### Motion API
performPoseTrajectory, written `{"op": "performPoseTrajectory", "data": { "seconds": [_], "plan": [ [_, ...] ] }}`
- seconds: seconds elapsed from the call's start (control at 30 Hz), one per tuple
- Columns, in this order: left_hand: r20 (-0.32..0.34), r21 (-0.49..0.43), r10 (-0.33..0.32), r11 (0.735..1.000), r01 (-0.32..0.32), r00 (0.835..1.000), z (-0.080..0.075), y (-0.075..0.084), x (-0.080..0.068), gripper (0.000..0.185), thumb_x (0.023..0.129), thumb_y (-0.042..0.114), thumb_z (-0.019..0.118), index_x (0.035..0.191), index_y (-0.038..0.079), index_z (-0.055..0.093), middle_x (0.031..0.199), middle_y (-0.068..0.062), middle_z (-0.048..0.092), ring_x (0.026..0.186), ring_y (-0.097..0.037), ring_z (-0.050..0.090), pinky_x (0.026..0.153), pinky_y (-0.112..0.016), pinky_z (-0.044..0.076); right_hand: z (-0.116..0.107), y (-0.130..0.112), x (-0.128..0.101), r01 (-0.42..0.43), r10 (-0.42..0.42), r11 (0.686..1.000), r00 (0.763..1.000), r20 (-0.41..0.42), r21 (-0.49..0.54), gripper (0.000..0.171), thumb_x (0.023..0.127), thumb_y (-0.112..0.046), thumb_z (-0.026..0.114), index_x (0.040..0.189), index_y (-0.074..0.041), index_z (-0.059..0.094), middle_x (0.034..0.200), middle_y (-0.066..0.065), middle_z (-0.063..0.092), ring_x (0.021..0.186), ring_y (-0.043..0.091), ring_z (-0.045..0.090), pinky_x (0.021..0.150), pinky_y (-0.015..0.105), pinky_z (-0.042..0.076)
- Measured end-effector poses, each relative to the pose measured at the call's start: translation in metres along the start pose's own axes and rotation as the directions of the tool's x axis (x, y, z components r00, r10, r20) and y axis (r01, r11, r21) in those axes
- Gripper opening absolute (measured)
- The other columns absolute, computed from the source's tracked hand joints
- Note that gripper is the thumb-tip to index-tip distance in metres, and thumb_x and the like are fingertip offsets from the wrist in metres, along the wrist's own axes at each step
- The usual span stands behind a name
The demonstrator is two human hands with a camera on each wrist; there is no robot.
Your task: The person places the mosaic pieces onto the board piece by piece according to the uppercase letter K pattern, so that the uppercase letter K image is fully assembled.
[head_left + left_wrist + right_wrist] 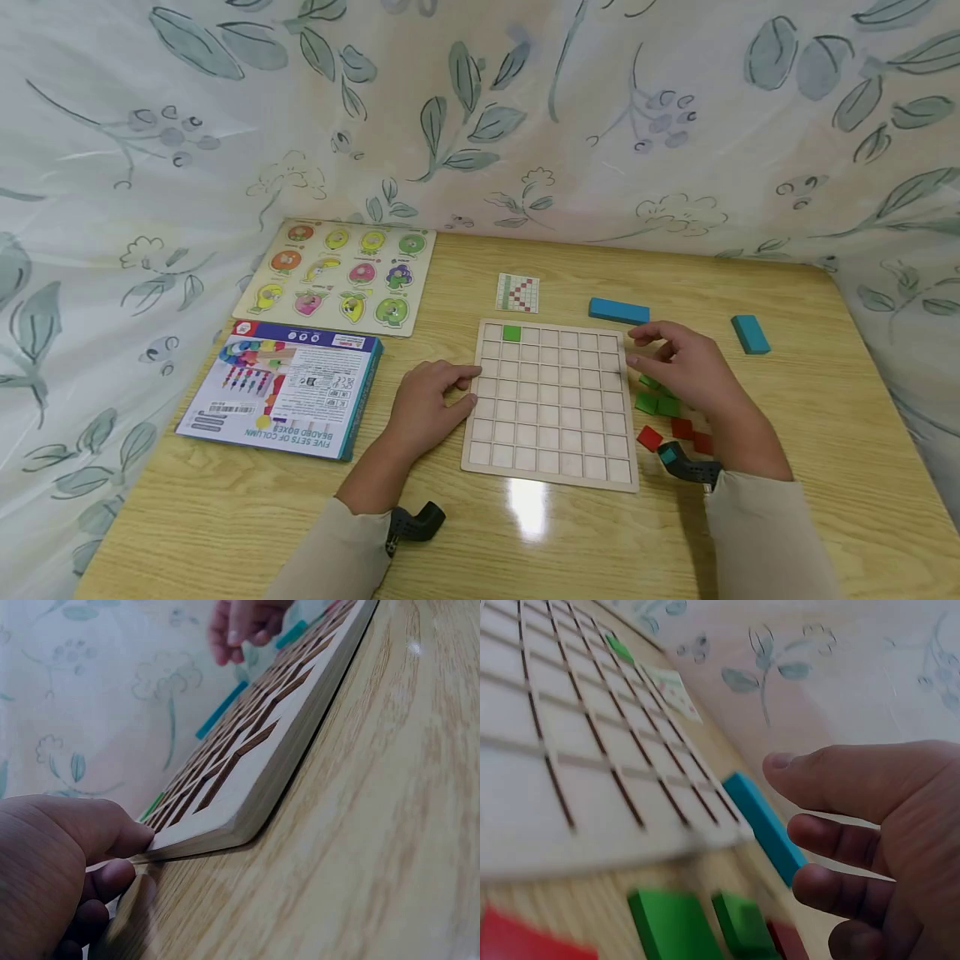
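Note:
A wooden grid board (474, 433) lies on the table with one green square tile (512, 333) in its top row, second cell from the left. My left hand (431, 404) rests at the board's left edge, its thumb and forefinger apart and touching the rim. In the left wrist view, a fingertip (139, 838) meets the board's corner. My right hand (686, 367) hovers by the right edge, fingers loosely bent and nothing between them. Below it lie several loose green tiles (647, 403) and red tiles (649, 438), partly covered by the hand and wrist.
A small pattern card (518, 293) lies behind the board. A long blue block (618, 311) and a shorter blue block (751, 334) sit at the back right. To the left are a fruit puzzle board (341, 321) and a boxed bead set (247, 437). Patterned fabric (450, 200) hangs behind the table.

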State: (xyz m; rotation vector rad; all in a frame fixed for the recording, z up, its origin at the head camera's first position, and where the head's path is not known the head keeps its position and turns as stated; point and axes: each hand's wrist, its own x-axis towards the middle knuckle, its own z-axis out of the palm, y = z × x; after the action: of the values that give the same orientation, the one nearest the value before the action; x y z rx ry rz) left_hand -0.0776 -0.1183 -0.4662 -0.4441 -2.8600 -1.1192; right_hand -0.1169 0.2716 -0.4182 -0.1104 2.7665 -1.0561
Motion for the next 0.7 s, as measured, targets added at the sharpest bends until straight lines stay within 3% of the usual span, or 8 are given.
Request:
{"op": "performPoseTrajectory", "data": {
  "seconds": [0.2,0.37,0.7],
  "plan": [
    [0.006,-0.002,-0.006,1.0,0.006,1.0,0.0,-0.001,0.001,0.036,0.093,0.019,0.081,0.129,0.02,0.079,0.094,0.011,0.067,0.092,-0.018,0.058,0.088,-0.043,0.046,-0.01,0.021,-0.013,0.016,-0.018,1.0,0.997,-0.081,-0.022,0.042,0.101,-0.032,0.076,0.135,-0.008,0.068,0.112,0.014,0.068,0.095,0.028,0.056,0.067,0.031,0.05],
    [0.009,-0.001,-0.003,1.0,0.003,1.0,0.0,-0.001,0.002,0.035,0.094,0.019,0.08,0.129,0.02,0.079,0.094,0.011,0.067,0.092,-0.018,0.057,0.087,-0.043,0.045,-0.019,0.039,-0.019,-0.022,0.02,1.0,0.995,-0.096,-0.017,0.044,0.102,-0.035,0.075,0.135,-0.008,0.068,0.104,0.014,0.067,0.089,0.027,0.055,0.061,0.032,0.048],
    [0.001,-0.009,0.01,1.0,-0.01,1.0,-0.001,0.0,0.001,0.035,0.093,0.019,0.081,0.128,0.018,0.079,0.092,0.011,0.066,0.092,-0.018,0.058,0.087,-0.045,0.046,-0.03,0.064,-0.025,-0.095,0.091,0.995,0.991,-0.095,-0.04,0.05,0.1,-0.037,0.078,0.135,-0.003,0.066,0.113,0.019,0.071,0.089,0.028,0.064,0.064,0.03,0.053]
  ]
}}
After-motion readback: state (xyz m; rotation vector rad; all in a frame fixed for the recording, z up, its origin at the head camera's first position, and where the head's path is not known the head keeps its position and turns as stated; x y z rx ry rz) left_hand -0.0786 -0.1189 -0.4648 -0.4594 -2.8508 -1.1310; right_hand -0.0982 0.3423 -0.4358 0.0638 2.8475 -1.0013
